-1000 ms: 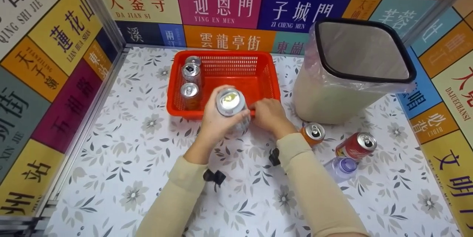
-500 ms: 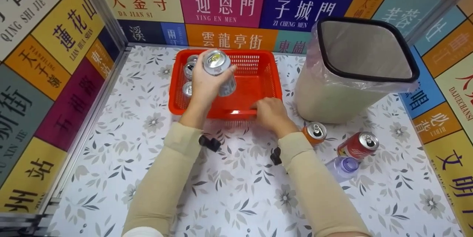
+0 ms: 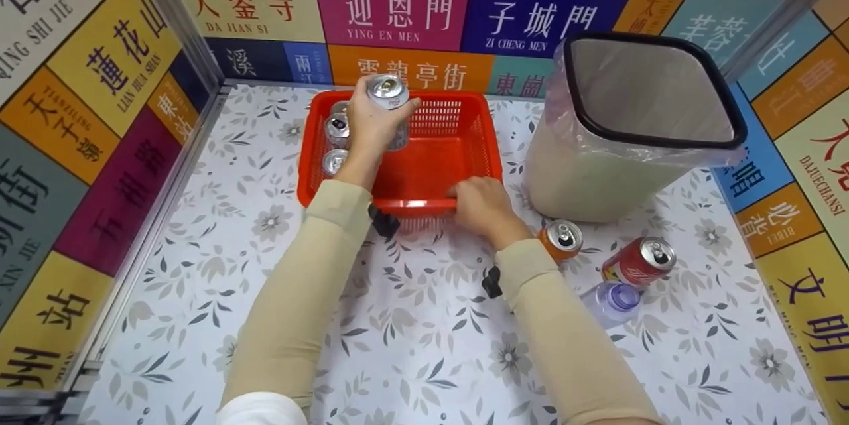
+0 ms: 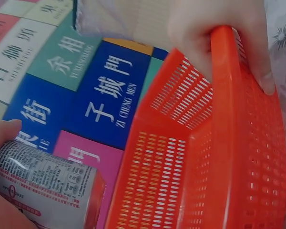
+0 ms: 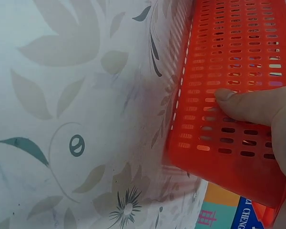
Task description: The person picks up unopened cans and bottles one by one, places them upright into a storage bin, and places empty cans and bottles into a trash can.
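Can (image 3: 389, 93), silver with fine dark and red print, is held above the left part of the red basket (image 3: 414, 203), its lid facing up. We see the left hand (image 3: 373, 115) with its fingers wrapped round the can's body; from the left wrist, a gap shows between can and basket. We find the right hand (image 3: 487, 205) gripping the basket's near rim close to the right corner, its thumb laid against the perforated outer wall. Inside, along the left side, we count three standing cans (image 3: 337, 128), partly hidden by the left hand. To the right we see a bag-lined bin (image 3: 584, 186) with a black rim, and nearer us an orange can (image 3: 561, 239), a red can (image 3: 638, 262) and, just beside that, a purple-capped bottle (image 3: 613, 305). Beneath everything lies a leaf-patterned tablecloth (image 3: 424, 325); coloured panels (image 3: 391, 10) with lettering stand behind.
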The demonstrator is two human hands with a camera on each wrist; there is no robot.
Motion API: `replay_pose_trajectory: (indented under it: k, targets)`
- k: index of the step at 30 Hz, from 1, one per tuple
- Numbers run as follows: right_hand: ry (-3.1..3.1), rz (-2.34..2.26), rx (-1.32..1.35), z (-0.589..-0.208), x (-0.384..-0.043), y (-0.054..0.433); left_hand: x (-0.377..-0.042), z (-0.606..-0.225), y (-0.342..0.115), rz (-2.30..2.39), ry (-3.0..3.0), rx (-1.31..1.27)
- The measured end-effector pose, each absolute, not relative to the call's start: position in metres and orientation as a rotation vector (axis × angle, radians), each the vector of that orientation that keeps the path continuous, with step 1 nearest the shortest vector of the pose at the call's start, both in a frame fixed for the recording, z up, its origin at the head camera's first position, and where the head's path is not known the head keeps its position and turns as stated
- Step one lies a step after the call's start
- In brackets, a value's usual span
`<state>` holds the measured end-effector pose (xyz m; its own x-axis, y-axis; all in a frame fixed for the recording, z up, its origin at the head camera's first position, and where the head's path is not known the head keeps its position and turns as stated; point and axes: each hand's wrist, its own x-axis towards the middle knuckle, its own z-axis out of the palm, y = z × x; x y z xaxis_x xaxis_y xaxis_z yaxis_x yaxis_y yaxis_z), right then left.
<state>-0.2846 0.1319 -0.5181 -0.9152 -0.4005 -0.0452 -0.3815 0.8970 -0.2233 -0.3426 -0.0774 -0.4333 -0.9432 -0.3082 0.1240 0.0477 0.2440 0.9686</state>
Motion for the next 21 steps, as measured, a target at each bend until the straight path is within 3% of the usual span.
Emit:
replay_pose_trajectory:
  k: [13,21]
  targets:
    - [2.968,-0.306,-0.609,-0.517,-0.283,0.131,-0.378,-0.437,-0.083,-1.694,-2.314,0.379]
    - [2.964,-0.308,-0.582,-0.518,-0.283,0.130,-0.395,-0.444,-0.088,-1.618,-2.319,0.334]
